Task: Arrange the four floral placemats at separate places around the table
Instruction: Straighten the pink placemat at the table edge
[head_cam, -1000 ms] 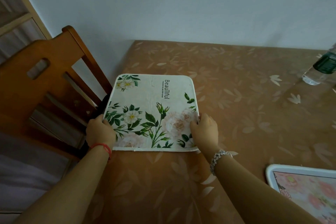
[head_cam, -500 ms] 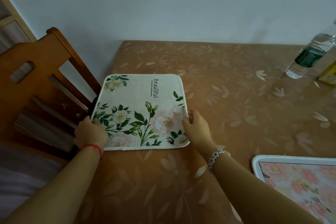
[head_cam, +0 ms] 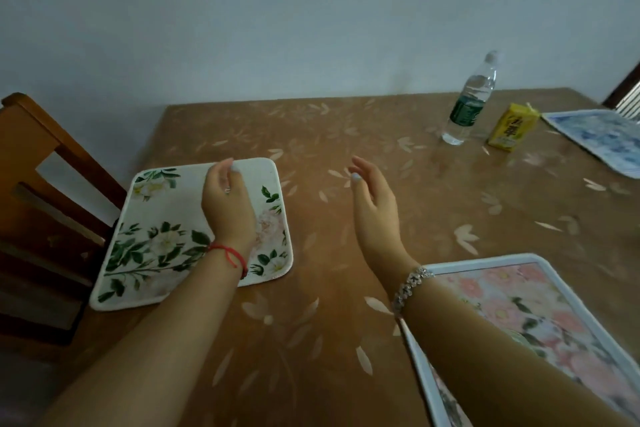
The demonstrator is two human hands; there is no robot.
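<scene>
A white placemat with green leaves (head_cam: 162, 239) lies flat at the table's left edge, beside the chair. My left hand (head_cam: 227, 204) hovers over its far half, fingers loosely curled, holding nothing. My right hand (head_cam: 374, 208) is raised over the bare tablecloth to the right of that mat, fingers apart and empty. A pink floral placemat (head_cam: 519, 308) lies at the near right, partly under my right forearm. A blue floral placemat (head_cam: 602, 139) rests at the far right edge. A fourth mat is not in view.
A wooden chair (head_cam: 45, 204) stands against the table's left side. A clear water bottle (head_cam: 469, 104) and a yellow drink carton (head_cam: 512, 126) stand at the far right. The brown leaf-patterned tablecloth (head_cam: 346, 121) meets a wall at the back.
Both hands have let go of the white leafy mat's near corners and lifted. The left hand now hovers over the mat, the right has swung off it; the view has panned right.
</scene>
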